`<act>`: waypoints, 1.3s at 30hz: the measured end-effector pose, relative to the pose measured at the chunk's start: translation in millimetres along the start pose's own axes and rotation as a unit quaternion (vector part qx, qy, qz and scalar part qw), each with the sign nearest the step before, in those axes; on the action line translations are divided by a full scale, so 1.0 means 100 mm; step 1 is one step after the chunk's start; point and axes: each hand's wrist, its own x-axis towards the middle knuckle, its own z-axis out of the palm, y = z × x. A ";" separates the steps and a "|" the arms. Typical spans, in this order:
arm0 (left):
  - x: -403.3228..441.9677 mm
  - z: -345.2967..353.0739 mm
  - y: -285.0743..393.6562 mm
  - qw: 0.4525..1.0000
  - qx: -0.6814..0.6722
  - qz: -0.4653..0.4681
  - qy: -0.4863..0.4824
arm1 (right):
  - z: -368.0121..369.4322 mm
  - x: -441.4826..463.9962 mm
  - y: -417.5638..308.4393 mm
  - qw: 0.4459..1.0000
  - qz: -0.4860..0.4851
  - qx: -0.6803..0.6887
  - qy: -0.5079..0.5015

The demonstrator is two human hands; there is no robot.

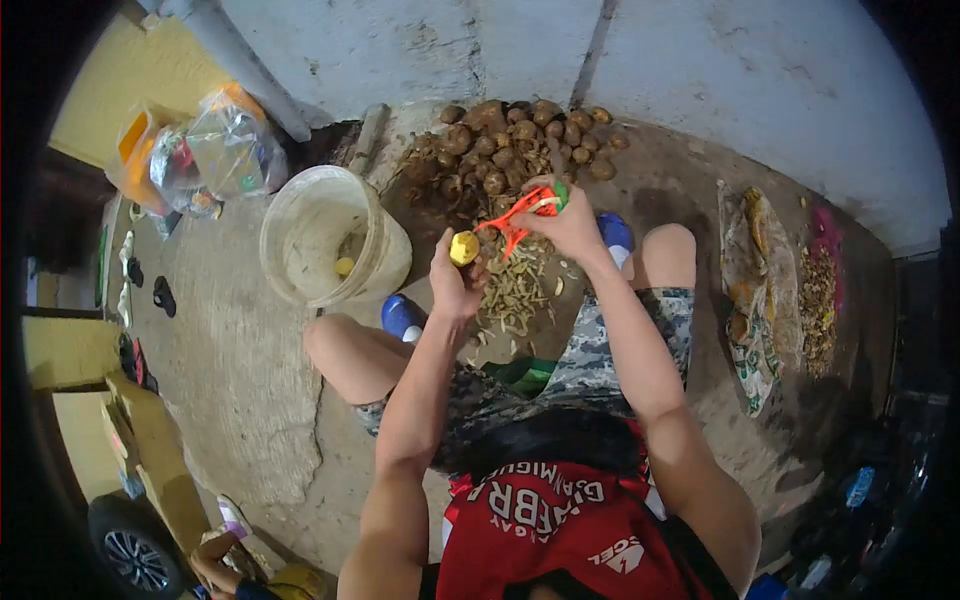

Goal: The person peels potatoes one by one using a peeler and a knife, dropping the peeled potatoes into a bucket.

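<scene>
My left hand (455, 280) holds a peeled yellow root or tuber (464, 248), its fingers wrapped round the underside. In my right hand (570, 225) is an orange peeler (515, 222), its head just right of the yellow piece and apart from it. Something green shows at the fingers of the same hand. Below both hands, a heap of peelings (513, 295) lies on the floor between my legs. Beyond them is a pile of brown, unpeeled tubers (495, 155) against the wall.
To the left stands a white bucket (390, 255) with a yellow piece inside. Plastic bags (235, 145) sit at the upper left. Sacking (755, 290) and more scraps (818, 300) lie on the right. Another person's arm (215, 560) shows at the lower left, near a wheel (135, 550).
</scene>
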 end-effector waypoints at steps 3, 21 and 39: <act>0.00 0.04 -0.08 0.994 0.031 0.029 0.105 | 0.12 -0.11 -0.20 0.995 -0.066 -0.077 0.008; -0.06 0.07 -0.12 0.902 0.344 0.258 0.027 | 0.03 -0.02 0.02 0.994 -0.070 -0.051 -0.064; 0.03 0.08 0.06 0.984 0.040 0.059 0.161 | 0.44 -0.39 -0.11 0.893 -0.084 -0.419 -0.140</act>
